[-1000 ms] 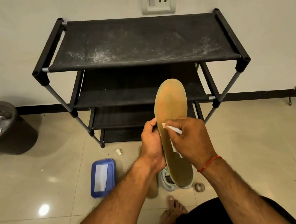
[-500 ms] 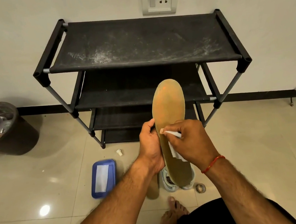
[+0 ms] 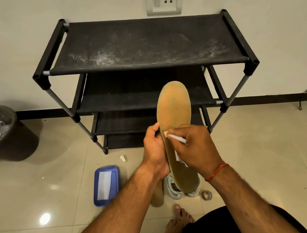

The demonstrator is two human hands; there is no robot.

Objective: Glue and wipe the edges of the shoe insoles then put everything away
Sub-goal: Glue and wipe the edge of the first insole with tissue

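The tan insole (image 3: pixel 174 114) stands upright at the centre of the frame, toe end up in front of the black shoe rack's (image 3: pixel 141 41) lower shelves and heel end down over a pale shoe (image 3: pixel 172 188) on the floor. Bare tile lies open to the right of the frame. At lower left lie a blue tray (image 3: pixel 107 185) and a small white cap (image 3: pixel 122 158), with a dark bin (image 3: pixel 8 135) at the far left edge. A second insole (image 3: pixel 157 197) and a tape roll (image 3: pixel 207 194) flank the shoe. The left hand (image 3: pixel 155 150) grips the insole's left edge, thumb up along it and fingers curled behind. The right hand (image 3: pixel 193 146) has its fingers curled tight, pinching a white tube (image 3: pixel 175 138) whose tip touches that same left edge just beside the left thumb. Both forearms rise from the bottom of the frame and meet at the insole's middle.
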